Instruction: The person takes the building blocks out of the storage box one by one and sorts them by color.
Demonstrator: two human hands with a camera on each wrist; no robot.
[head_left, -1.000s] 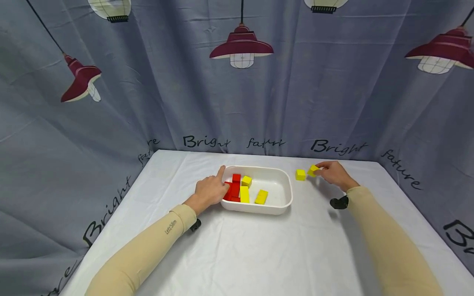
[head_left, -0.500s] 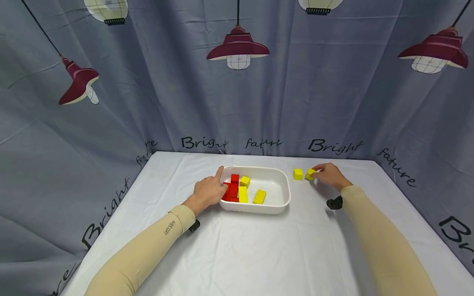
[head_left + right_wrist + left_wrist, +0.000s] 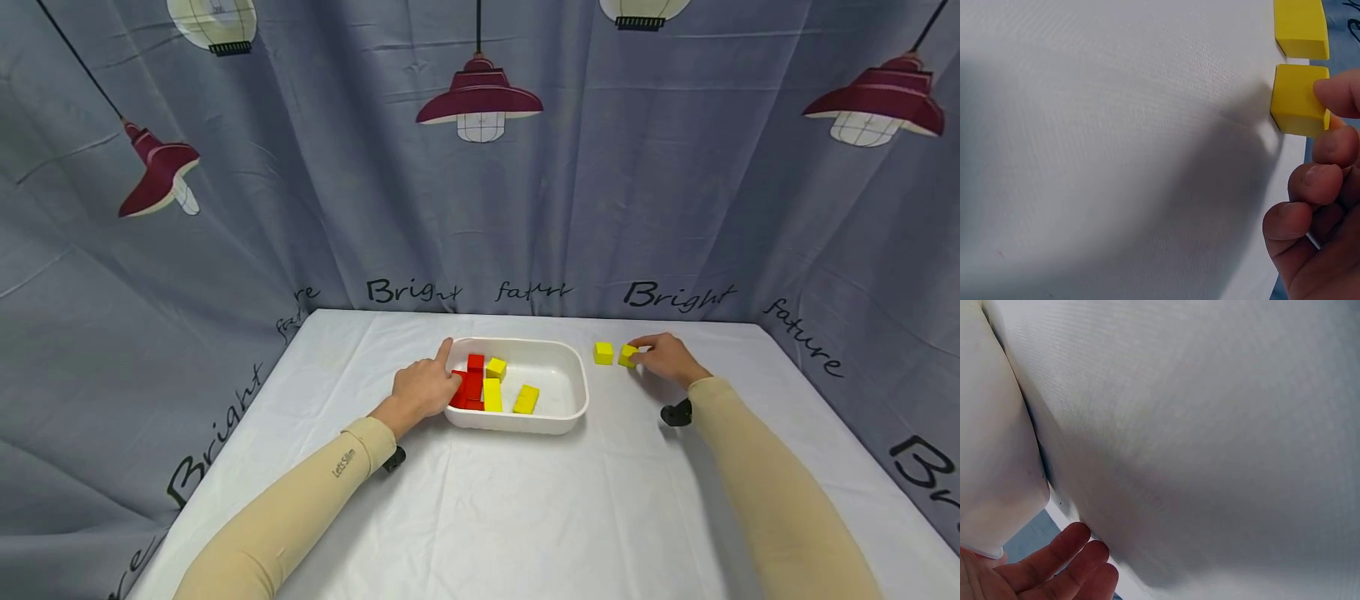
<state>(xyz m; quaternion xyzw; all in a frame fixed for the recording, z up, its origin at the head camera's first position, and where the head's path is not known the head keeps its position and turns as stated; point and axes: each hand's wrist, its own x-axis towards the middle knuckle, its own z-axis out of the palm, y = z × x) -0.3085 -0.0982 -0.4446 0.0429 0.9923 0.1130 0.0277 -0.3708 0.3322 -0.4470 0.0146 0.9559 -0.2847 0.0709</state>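
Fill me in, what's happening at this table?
A person's right hand pinches a yellow block on the white tablecloth, beside a second yellow block. Their left hand rests at the left rim of a white tray holding red blocks and three more yellow ones.

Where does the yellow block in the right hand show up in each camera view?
Head: yellow block right of the tray, at the right hand's fingertips.
Left wrist: not in it.
Right wrist: right edge, upper half, pinched.
Shared landmark: the second block just beside it.
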